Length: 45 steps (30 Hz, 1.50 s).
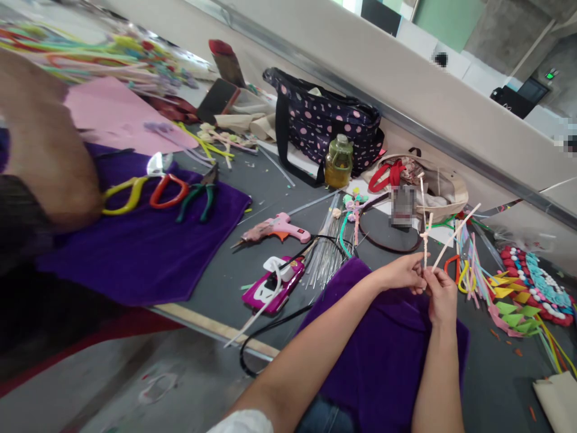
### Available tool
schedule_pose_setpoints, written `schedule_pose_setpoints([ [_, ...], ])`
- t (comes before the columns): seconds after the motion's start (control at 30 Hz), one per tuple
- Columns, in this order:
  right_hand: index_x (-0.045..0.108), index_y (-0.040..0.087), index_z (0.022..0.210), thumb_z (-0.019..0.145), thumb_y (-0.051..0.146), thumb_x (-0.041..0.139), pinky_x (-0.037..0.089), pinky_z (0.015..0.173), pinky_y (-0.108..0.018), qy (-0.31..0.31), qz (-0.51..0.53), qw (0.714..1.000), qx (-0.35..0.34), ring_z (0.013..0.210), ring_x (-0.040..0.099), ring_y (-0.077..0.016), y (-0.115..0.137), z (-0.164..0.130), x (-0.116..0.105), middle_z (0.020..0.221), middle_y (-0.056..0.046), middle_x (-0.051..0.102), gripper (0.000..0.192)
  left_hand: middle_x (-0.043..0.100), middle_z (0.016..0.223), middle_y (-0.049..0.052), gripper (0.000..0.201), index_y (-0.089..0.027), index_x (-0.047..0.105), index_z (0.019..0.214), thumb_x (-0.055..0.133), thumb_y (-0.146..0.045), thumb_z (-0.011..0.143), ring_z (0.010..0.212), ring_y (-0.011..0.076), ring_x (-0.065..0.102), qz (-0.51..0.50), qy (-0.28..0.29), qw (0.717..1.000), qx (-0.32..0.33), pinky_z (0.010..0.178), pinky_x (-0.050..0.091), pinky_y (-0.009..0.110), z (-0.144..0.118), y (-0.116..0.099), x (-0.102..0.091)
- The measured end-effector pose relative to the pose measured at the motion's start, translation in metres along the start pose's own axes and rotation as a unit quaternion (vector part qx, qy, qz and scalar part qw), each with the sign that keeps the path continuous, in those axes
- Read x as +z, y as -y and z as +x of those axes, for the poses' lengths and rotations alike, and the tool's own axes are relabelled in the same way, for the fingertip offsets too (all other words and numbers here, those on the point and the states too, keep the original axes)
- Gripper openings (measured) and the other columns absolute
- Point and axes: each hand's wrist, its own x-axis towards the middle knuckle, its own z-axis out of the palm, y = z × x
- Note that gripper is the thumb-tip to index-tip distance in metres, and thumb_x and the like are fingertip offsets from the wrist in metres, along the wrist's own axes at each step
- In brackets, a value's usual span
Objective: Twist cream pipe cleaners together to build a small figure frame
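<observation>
Pinching thin pale sticks between both hands above a purple cloth.

The left hand and right hand meet, fingertips pressed on the stick bases; the sticks, fuzzy like pipe cleaners, fan upward. Left of the cloth lie a pink glue gun and a glossy magenta one. Beyond stand a polka-dot fabric bag and an amber jar. No readable writing shows.

no legible text, labels or numbers anywhere
</observation>
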Motion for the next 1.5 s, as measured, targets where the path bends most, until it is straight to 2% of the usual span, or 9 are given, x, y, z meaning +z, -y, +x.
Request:
schedule_pose_setpoints([
  [0.1, 0.061, 0.016, 0.073, 0.065, 0.042, 0.074, 0.024, 0.040, -0.019, -0.054, 0.001, 0.998, -0.023, 0.040, 0.035, -0.0053, 0.001, 0.002, -0.001, 0.049, 0.008, 0.047, 0.030, 0.058, 0.067, -0.004, 0.074, -0.013, 0.044, 0.123, 0.077, -0.018, 0.058, 0.053, 0.0101, 0.057, 0.046, -0.007, 0.999, -0.007, 0.051, 0.043, 0.022, -0.002, -0.005, -0.002],
  [0.17, 0.060, 0.016, 0.071, 0.064, 0.042, 0.075, 0.020, 0.039, -0.019, -0.084, 0.004, 0.996, -0.038, 0.039, 0.029, -0.0042, 0.000, 0.003, -0.002, 0.047, 0.009, 0.041, 0.030, 0.059, 0.065, -0.004, 0.056, -0.012, 0.056, 0.104, 0.080, -0.020, 0.054, 0.053, 0.0092, 0.055, 0.100, -0.010, 0.995, -0.010, 0.052, 0.042, 0.021, -0.002, -0.006, -0.004],
  [0.3, 0.060, 0.015, 0.069, 0.063, 0.039, 0.076, 0.020, 0.039, -0.019, -0.116, 0.025, 0.992, -0.050, 0.040, 0.029, -0.0038, 0.001, 0.004, -0.002, 0.048, 0.009, 0.039, 0.029, 0.061, 0.061, -0.001, 0.024, -0.011, 0.066, 0.077, 0.075, -0.027, 0.061, 0.057, 0.0097, 0.055, 0.187, -0.008, 0.982, -0.010, 0.055, 0.040, 0.020, 0.000, -0.004, -0.003],
  [0.43, 0.059, 0.016, 0.067, 0.064, 0.039, 0.076, 0.021, 0.040, -0.019, -0.127, 0.033, 0.989, -0.060, 0.041, 0.031, -0.0043, 0.000, 0.004, -0.001, 0.050, 0.009, 0.041, 0.029, 0.063, 0.061, 0.001, 0.025, -0.011, 0.070, 0.078, 0.070, -0.033, 0.067, 0.054, 0.0094, 0.053, 0.174, -0.023, 0.984, -0.013, 0.054, 0.039, 0.020, 0.002, -0.001, 0.001],
  [0.7, 0.056, 0.017, 0.068, 0.067, 0.043, 0.072, 0.022, 0.040, -0.019, -0.132, 0.010, 0.988, -0.083, 0.042, 0.030, -0.0046, -0.001, 0.004, -0.001, 0.050, 0.009, 0.039, 0.031, 0.060, 0.057, 0.000, 0.025, -0.010, 0.069, 0.075, 0.071, -0.032, 0.065, 0.053, 0.0090, 0.053, 0.069, -0.054, 0.996, -0.018, 0.054, 0.043, 0.021, 0.003, -0.002, 0.004],
  [0.83, 0.057, 0.016, 0.071, 0.068, 0.043, 0.072, 0.028, 0.041, -0.019, -0.149, 0.000, 0.984, -0.094, 0.045, 0.037, -0.0061, 0.000, 0.003, 0.002, 0.054, 0.006, 0.045, 0.031, 0.065, 0.066, 0.001, 0.025, -0.010, 0.070, 0.079, 0.075, -0.025, 0.059, 0.059, 0.0096, 0.055, 0.122, -0.036, 0.992, 0.017, 0.059, 0.042, 0.020, 0.003, -0.002, 0.004],
  [0.97, 0.058, 0.017, 0.074, 0.068, 0.044, 0.071, 0.031, 0.042, -0.019, -0.163, -0.012, 0.982, -0.096, 0.046, 0.040, -0.0069, 0.000, 0.003, 0.002, 0.056, 0.006, 0.047, 0.031, 0.067, 0.069, 0.002, 0.019, -0.012, 0.071, 0.078, 0.070, -0.025, 0.065, 0.063, 0.0112, 0.057, 0.227, -0.075, 0.970, 0.041, 0.059, 0.040, 0.019, 0.003, -0.003, 0.006],
  [1.2, 0.059, 0.016, 0.079, 0.068, 0.042, 0.071, 0.033, 0.043, -0.020, -0.184, -0.031, 0.975, -0.120, 0.046, 0.040, -0.0073, -0.004, 0.005, -0.003, 0.057, 0.005, 0.047, 0.030, 0.067, 0.067, 0.002, 0.020, -0.013, 0.072, 0.080, 0.066, -0.029, 0.068, 0.062, 0.0115, 0.057, 0.308, -0.091, 0.947, 0.027, 0.057, 0.038, 0.018, 0.003, -0.004, 0.005],
  [1.5, 0.061, 0.016, 0.081, 0.071, 0.043, 0.069, 0.037, 0.047, -0.021, -0.221, -0.098, 0.957, -0.162, 0.052, 0.046, -0.0101, -0.004, 0.003, -0.005, 0.063, 0.002, 0.054, 0.030, 0.064, 0.063, 0.002, 0.025, -0.009, 0.070, 0.079, 0.070, -0.029, 0.064, 0.057, 0.0100, 0.053, 0.174, -0.071, 0.982, 0.016, 0.055, 0.039, 0.019, 0.003, -0.001, 0.005],
])
